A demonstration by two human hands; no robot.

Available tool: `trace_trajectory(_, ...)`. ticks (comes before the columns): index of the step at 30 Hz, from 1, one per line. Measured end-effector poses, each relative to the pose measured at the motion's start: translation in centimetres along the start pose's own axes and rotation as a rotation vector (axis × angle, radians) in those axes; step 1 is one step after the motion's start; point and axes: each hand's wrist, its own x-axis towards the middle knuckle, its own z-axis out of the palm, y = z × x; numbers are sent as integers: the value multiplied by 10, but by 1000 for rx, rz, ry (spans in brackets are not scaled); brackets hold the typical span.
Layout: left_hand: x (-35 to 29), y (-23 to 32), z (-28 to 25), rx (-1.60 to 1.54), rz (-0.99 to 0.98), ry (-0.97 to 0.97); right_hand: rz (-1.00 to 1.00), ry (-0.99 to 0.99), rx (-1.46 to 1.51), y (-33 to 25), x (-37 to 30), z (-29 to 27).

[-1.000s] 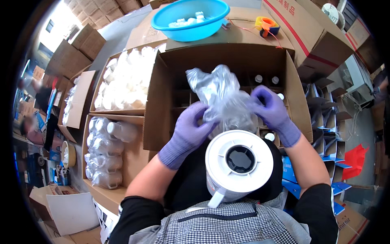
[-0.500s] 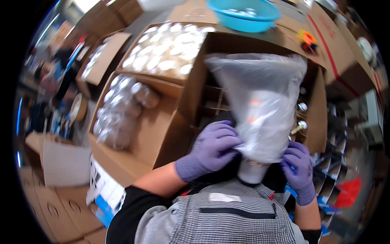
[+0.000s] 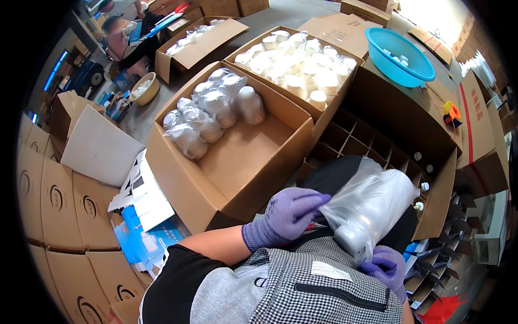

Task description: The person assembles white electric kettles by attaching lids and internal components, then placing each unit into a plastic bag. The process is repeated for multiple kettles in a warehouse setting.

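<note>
A whitish cylindrical bottle (image 3: pixel 389 190) lies tilted over my lap inside a clear plastic bag (image 3: pixel 348 202). The bag is loose and wrinkled around it, and the bottle's lower end points toward my apron. My left hand (image 3: pixel 288 216), in a purple knit glove, has its fingers together on the bag's left edge. At the bag's near right end, my right hand (image 3: pixel 387 267), gloved the same way, is closed on the plastic; its fingertips are partly hidden. Just beyond the bottle stands a carton with cardboard dividers (image 3: pixel 372 129), with a few capped bottles (image 3: pixel 424 187) along its right side.
An open carton (image 3: pixel 253 162) on the left holds several bagged bottles (image 3: pixel 216 105). Behind it, another carton (image 3: pixel 243 60) is full of white bottles. A blue basin (image 3: pixel 399 59) sits at the back right, near an orange tape dispenser (image 3: pixel 452 114). Stacked boxes (image 3: pixel 62 200) line the left.
The bagged bottle has tipped from upright to slanting, and the bag's wide mouth has collapsed around it. My right hand has moved down to its near end. The view has swung left.
</note>
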Motion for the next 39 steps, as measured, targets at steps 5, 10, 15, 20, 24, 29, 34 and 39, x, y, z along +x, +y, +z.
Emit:
trace_trajectory(5,-26,7,-8,-656,-637,148,-220,-61,-107,-78,44,14)
trace_trajectory(10,-48,-16,4,-487,-460,-258,-414,-288,-27,-102,82,54)
trace_trajectory(15,-20,-77,11,-1051,-555,-492,-568,-416,100,-95,110,96)
trace_trajectory(20,6,-73,14,-902,-358,-571,-636,-331,-222,-102,135,119)
trace_trajectory(24,-11,-16,-13,-1352,-698,-33,-918,-366,-716,-101,155,159)
trace_trajectory(29,6,-8,-93,-1218,-649,500,-882,-708,-370,-85,172,174)
trace_trajectory(34,-37,-246,-200,-268,-429,594,-341,-749,20,-22,175,123)
trace_trajectory(39,15,-298,-195,507,-762,362,-42,-18,-113,35,141,34)
